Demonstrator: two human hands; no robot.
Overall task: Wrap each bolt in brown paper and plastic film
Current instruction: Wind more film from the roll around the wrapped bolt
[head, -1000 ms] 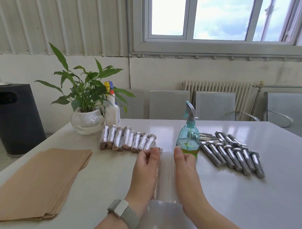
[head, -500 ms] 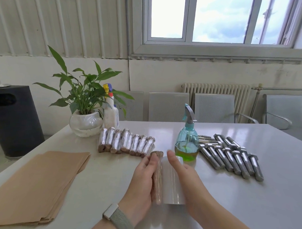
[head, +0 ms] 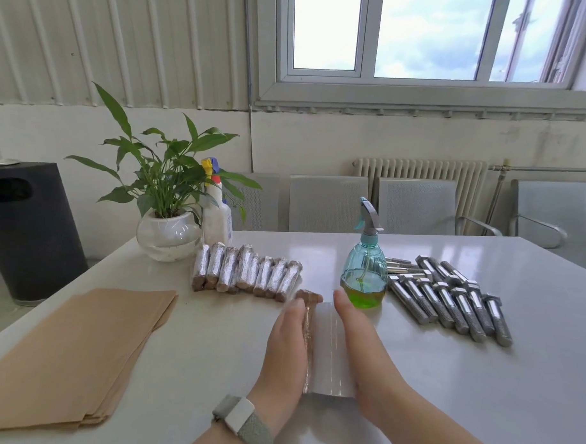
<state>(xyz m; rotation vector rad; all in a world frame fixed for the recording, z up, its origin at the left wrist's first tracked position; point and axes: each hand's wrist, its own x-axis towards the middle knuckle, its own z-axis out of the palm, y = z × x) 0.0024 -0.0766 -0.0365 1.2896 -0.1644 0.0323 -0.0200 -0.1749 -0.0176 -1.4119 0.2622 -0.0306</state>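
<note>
Currently, I am pressing my left hand [head: 285, 349], fingers straight, against the paper-wrapped bolt [head: 308, 325] at lower centre; its brown end is showing. My right hand [head: 358, 347] is lying flat on the clear plastic film [head: 328, 352] beside it.

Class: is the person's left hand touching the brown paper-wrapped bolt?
Touching. The head view shows the left hand pressed flat against the brown paper-wrapped bolt, no gap.
</note>
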